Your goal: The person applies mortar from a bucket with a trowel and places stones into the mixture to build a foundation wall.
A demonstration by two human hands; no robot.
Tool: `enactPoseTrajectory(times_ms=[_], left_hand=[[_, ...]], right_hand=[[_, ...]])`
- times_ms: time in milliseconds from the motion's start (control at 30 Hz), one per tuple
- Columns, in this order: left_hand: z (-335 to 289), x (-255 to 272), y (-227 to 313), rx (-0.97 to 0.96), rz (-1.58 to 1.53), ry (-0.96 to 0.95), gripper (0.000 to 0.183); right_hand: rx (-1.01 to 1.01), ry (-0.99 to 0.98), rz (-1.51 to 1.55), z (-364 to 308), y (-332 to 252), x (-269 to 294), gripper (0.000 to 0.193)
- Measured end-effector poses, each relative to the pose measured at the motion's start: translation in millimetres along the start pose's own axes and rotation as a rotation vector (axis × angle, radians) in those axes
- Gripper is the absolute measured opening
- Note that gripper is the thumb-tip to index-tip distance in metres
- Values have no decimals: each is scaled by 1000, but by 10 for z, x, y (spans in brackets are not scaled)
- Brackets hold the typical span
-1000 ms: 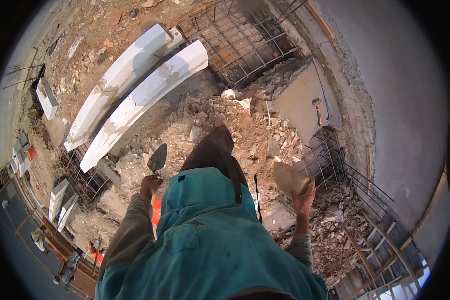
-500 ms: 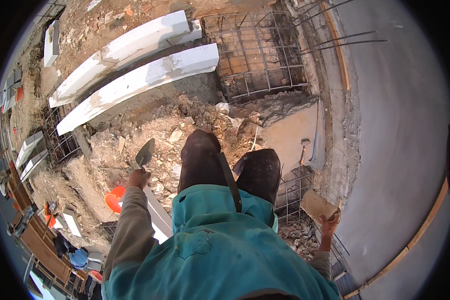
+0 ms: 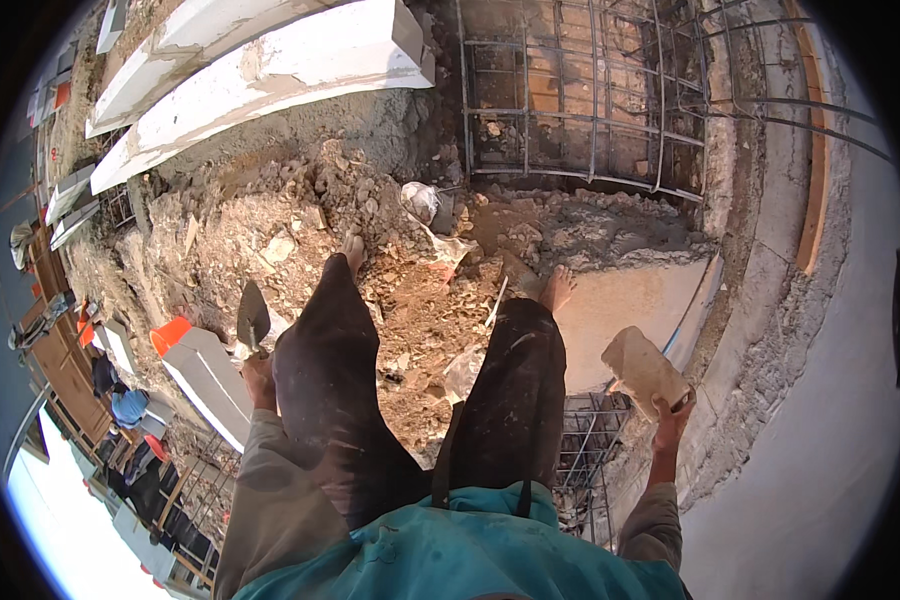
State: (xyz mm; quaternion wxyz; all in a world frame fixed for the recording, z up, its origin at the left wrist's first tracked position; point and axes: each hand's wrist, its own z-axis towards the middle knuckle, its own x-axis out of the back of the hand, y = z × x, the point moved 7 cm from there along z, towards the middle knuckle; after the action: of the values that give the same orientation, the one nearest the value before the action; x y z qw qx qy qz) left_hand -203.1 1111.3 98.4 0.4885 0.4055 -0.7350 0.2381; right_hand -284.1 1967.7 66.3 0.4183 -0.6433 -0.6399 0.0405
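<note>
My left hand [image 3: 259, 380] is closed round the handle of a pointed trowel [image 3: 253, 318], held beside my left knee with its grey blade pointing away from me. On the other side, my right hand [image 3: 672, 420] grips the near end of a flat tan rectangular slab [image 3: 642, 368], which looks rough and mortar-stained; I cannot tell its exact kind. The slab is tilted and hangs over the near side of a smooth tan panel [image 3: 620, 310], partly covering it. Wet-looking grey mortar [image 3: 610, 235] runs along the panel's far edge.
Long white blocks [image 3: 270, 75] lie at the far left. A rebar grid [image 3: 580, 110] covers an opening at the far right; another rebar cage [image 3: 588, 440] sits below the slab. Rubble [image 3: 400, 330] lies between my feet. An orange bucket [image 3: 171, 335] stands left, against a white block [image 3: 210, 380].
My legs have spread, and both bare feet now show. The slab has moved forward, with my right hand still on it. The trowel stays in my left hand, now closer to my left leg.
</note>
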Motion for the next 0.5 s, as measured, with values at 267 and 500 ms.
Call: enactPoseTrajectory(times_ms=[267,500], left_hand=[[76,94,363,94,260,-19,35],[1571,-417,251,-38,307,19,33]], right_hand=[[-67,-253,685,398,-543,-3682,81],[12,-134,898,473,-1188,-6246,88]])
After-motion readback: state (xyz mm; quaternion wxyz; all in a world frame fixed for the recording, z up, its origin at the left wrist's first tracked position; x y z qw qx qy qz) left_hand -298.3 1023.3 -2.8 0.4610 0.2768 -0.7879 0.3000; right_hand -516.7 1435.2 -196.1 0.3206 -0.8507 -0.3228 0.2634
